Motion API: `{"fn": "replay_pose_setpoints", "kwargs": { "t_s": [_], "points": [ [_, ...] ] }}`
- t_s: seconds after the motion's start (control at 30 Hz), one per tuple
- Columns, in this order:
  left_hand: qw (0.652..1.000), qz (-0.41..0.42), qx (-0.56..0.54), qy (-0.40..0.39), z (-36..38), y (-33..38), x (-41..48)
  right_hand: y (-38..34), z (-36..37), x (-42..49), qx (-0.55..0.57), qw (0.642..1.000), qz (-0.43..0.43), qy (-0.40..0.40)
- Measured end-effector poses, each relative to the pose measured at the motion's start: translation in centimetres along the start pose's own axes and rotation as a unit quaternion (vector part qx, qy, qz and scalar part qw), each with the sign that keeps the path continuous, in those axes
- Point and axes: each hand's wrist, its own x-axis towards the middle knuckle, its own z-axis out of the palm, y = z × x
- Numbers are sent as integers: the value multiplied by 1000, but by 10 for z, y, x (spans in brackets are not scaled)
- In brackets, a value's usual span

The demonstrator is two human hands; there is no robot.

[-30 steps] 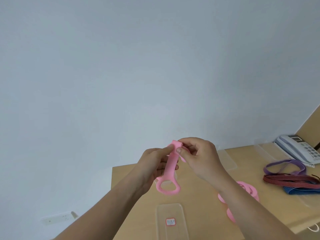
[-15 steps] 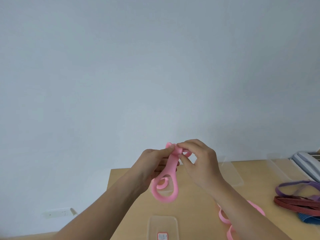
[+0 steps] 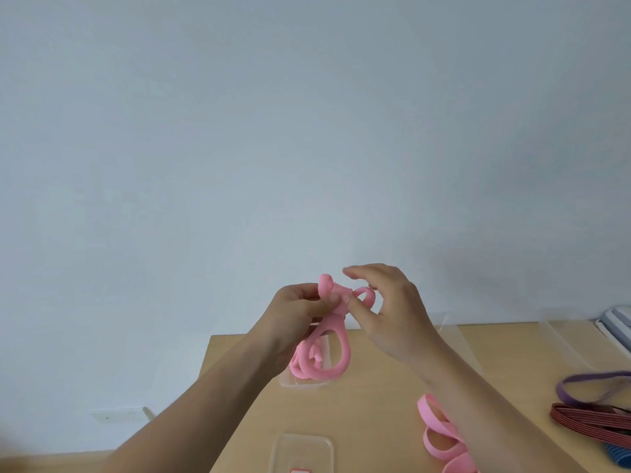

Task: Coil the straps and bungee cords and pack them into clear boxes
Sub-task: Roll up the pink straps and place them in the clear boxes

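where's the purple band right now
In the head view the purple band lies on the table at the far right edge, just behind the red striped strap.

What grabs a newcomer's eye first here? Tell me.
A pink strap, bunched into loops, is held mid-frame between the left hand and right hand, above the table. A second pink strap lies lower right, with a purple band and a red cord at the right edge.
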Motion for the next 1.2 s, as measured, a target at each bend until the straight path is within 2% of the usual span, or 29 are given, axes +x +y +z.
{"fn": "replay_pose_setpoints", "kwargs": {
  "t_s": [0.1, 0.17, 0.4, 0.57, 0.73, 0.83, 0.93, 1.03, 1.2],
  "points": [
    [1000, 18, 2, -4, 1, 2, 3, 7, -2, 9, 13, 994, 12, -105],
    [1000, 19, -11, -2, 1, 5, 3, 8, -2, 12, 25, 992, 0, -120],
    [999, -25, 13, -25, -3, -1, 5, 7, 0, 23, 89, 995, 0, -45],
    [998, -50, 10, -35, -5, 2, 4, 7, 11, 24, 89, 995, -26, -22],
    [996, -56, -56, -30, -11, 1, 8, 12, 25, 24, 53, 995, -90, 0],
    [996, -52, -44, -53, -17, -1, 11, 16, 32, 21, 43, 992, -115, 13],
    [996, -61, -54, -46, -23, -3, 13, 20, 37, 17, 17, 995, -89, -32],
    [994, -80, -72, 2, -27, -6, 12, 18, 37, 20, 46, 992, -53, -104],
    [995, -94, -42, 17, -33, -10, 9, 11, 46, 24, 57, 984, -43, -162]
  ]
}}
